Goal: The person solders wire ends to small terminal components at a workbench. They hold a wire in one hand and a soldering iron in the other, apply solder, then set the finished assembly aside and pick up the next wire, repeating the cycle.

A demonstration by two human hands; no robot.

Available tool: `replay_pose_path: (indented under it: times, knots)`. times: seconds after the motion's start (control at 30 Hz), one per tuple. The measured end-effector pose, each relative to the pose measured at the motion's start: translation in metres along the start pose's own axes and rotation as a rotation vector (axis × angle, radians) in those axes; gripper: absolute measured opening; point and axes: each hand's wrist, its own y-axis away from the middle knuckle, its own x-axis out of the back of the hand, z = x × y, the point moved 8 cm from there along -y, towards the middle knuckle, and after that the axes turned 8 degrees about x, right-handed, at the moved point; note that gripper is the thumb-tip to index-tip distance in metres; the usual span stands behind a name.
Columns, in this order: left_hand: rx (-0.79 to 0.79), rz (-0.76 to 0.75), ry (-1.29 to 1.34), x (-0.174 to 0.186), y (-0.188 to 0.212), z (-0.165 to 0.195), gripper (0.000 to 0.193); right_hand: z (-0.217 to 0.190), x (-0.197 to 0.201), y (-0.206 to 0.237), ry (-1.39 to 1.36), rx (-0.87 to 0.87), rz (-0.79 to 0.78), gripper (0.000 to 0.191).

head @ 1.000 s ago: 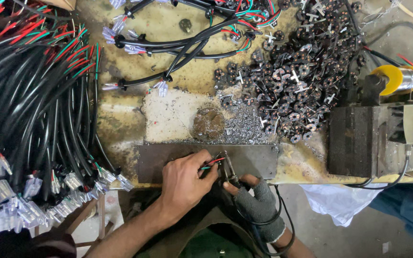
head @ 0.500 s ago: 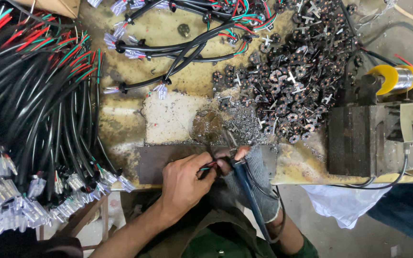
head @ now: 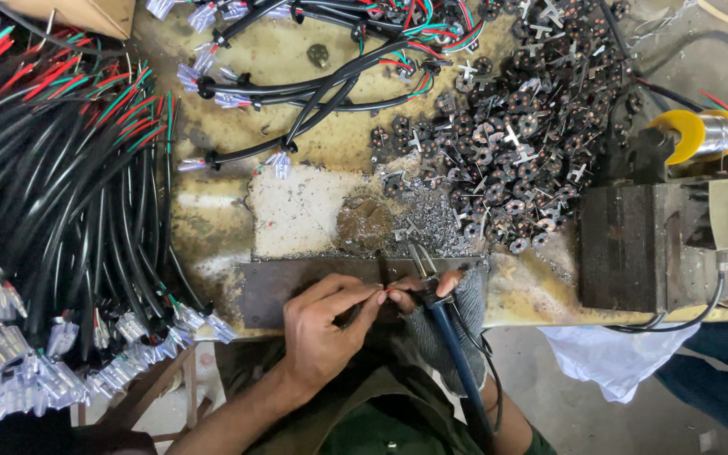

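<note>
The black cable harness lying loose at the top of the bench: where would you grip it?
Grip the black cable harness on its bare black mid-run, from above. It lies flat on the bench, and the connector ends fan out into thin, tangle-prone coloured wires.

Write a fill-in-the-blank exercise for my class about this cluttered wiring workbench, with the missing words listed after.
1. The person's right hand wears a grey fingerless ____, while the left hand is bare.
2. The right hand grips a tool with a dark ____ handle.
3. The roll of yellow tape lies toward the ____ edge of the picture.
4. The thick bundle of ____ sheathed cables covers the bench's left side.

Missing words: glove; blue; right; black
</note>
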Motion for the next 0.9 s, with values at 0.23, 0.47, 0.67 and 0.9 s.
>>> replay_pose_path:
  times: [0.23,0.47,0.67,0.9]
  knots:
    - [-0.217,-0.038,-0.193,-0.015,0.010,0.014,0.015,-0.016,0.004,-0.008,0.135,-0.031,0.004,0.054]
    - [-0.038,0.084,-0.455,-0.009,-0.014,0.007,0.008,-0.029,0.007,-0.016,0.497,-0.087,0.014,0.058]
    - [-0.003,0.096,-0.508,-0.020,-0.043,0.004,0.016,-0.035,0.013,-0.021,0.433,-0.003,0.003,0.058]
    - [0.024,0.018,-0.494,-0.029,-0.042,0.010,0.019,-0.029,0.013,-0.010,0.107,-0.078,0.048,0.061]
